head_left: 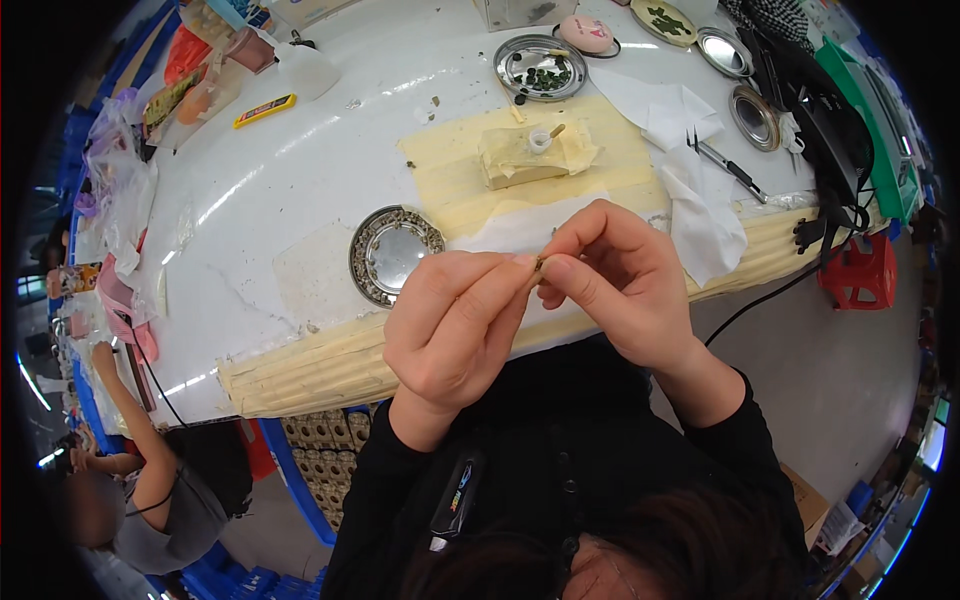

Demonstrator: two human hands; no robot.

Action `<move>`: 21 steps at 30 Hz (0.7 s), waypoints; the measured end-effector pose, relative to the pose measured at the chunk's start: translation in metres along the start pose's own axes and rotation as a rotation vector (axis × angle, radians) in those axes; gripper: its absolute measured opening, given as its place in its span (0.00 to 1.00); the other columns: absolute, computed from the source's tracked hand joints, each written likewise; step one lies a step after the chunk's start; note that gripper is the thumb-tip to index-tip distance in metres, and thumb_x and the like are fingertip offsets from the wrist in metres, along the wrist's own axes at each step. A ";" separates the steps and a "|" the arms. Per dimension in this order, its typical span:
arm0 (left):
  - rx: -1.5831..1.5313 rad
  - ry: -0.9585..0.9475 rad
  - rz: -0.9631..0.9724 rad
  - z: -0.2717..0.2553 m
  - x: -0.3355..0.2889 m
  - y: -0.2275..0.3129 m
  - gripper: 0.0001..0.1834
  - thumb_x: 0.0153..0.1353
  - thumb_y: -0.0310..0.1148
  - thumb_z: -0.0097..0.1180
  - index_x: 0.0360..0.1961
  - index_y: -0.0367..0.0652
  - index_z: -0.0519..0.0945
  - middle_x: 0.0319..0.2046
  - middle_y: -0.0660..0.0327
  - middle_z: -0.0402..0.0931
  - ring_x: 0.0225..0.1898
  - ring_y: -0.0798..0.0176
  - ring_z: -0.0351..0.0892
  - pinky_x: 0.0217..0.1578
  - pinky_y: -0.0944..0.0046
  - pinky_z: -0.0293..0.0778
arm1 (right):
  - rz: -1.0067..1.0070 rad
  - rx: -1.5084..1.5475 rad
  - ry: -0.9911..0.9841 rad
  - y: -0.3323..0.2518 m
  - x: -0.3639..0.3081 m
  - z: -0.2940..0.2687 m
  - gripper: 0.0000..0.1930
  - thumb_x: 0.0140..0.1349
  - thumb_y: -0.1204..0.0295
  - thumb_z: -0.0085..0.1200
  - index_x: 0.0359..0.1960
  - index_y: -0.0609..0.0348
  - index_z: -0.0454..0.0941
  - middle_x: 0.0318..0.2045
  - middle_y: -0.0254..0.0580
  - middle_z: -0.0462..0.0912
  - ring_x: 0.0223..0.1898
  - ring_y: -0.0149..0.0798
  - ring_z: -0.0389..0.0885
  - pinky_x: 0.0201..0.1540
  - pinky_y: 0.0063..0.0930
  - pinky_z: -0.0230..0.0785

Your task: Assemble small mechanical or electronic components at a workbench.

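My left hand [452,320] and my right hand [628,285] meet above the near edge of the table. Between their fingertips they pinch a tiny brass-coloured piece [540,266]; most of it is hidden by the fingers, so its kind cannot be told. Just left of my hands sits a round metal dish [397,257] with many small metallic bits around its rim. Beyond the hands, a block wrapped in yellow tape [520,172] carries a small clear cup [541,141] with a stick beside it.
Farther back stand a metal plate of dark green pieces [541,78] and a pink rounded case [586,34]. Tweezers [722,163] and white cloth [700,215] lie to the right. A yellow box [265,110] is at left; a co-worker's arm [140,420] reaches in there.
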State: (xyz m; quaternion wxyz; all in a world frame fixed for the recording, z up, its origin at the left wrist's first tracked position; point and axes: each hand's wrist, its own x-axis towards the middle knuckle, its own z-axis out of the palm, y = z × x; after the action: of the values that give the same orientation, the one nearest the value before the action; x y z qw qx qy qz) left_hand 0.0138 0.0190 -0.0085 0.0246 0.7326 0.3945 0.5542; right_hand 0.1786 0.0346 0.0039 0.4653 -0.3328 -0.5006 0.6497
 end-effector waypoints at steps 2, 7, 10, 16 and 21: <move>0.055 0.003 0.030 0.002 0.000 0.000 0.16 0.42 0.16 0.67 0.36 0.32 0.83 0.29 0.56 0.79 0.27 0.59 0.78 0.26 0.67 0.72 | -0.418 -0.521 0.023 0.000 0.004 -0.003 0.04 0.62 0.77 0.57 0.34 0.65 0.76 0.26 0.35 0.80 0.28 0.24 0.78 0.31 0.21 0.74; 0.072 0.007 0.034 0.005 0.000 -0.001 0.16 0.41 0.16 0.67 0.36 0.32 0.83 0.29 0.56 0.79 0.27 0.59 0.78 0.26 0.66 0.72 | -0.546 -0.689 0.050 0.004 0.006 -0.004 0.04 0.62 0.77 0.57 0.33 0.66 0.77 0.26 0.35 0.80 0.29 0.24 0.78 0.31 0.21 0.74; -0.001 -0.010 0.004 0.003 0.000 -0.001 0.16 0.41 0.16 0.66 0.35 0.32 0.83 0.29 0.56 0.79 0.28 0.60 0.78 0.26 0.66 0.72 | -0.132 -0.215 0.024 0.003 0.001 -0.003 0.05 0.64 0.76 0.56 0.34 0.66 0.76 0.28 0.35 0.80 0.30 0.24 0.79 0.34 0.20 0.75; -0.012 -0.015 -0.009 0.002 -0.001 -0.001 0.15 0.41 0.16 0.66 0.35 0.33 0.83 0.29 0.57 0.80 0.28 0.60 0.78 0.26 0.66 0.72 | 0.066 0.033 -0.063 -0.003 0.002 -0.007 0.07 0.67 0.73 0.53 0.37 0.66 0.76 0.31 0.35 0.80 0.32 0.25 0.81 0.37 0.18 0.76; -0.017 -0.037 -0.004 0.002 -0.001 -0.001 0.15 0.42 0.16 0.67 0.34 0.34 0.83 0.30 0.57 0.80 0.28 0.60 0.79 0.26 0.66 0.73 | 0.065 -0.059 -0.096 -0.006 0.002 -0.011 0.07 0.68 0.74 0.51 0.37 0.66 0.75 0.30 0.34 0.80 0.33 0.24 0.80 0.37 0.17 0.76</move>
State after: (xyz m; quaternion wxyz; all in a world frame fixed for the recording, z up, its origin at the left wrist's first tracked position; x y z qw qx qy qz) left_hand 0.0150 0.0197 -0.0105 0.0395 0.7415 0.3907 0.5440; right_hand 0.1893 0.0402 0.0066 0.4093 -0.3310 -0.5303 0.6646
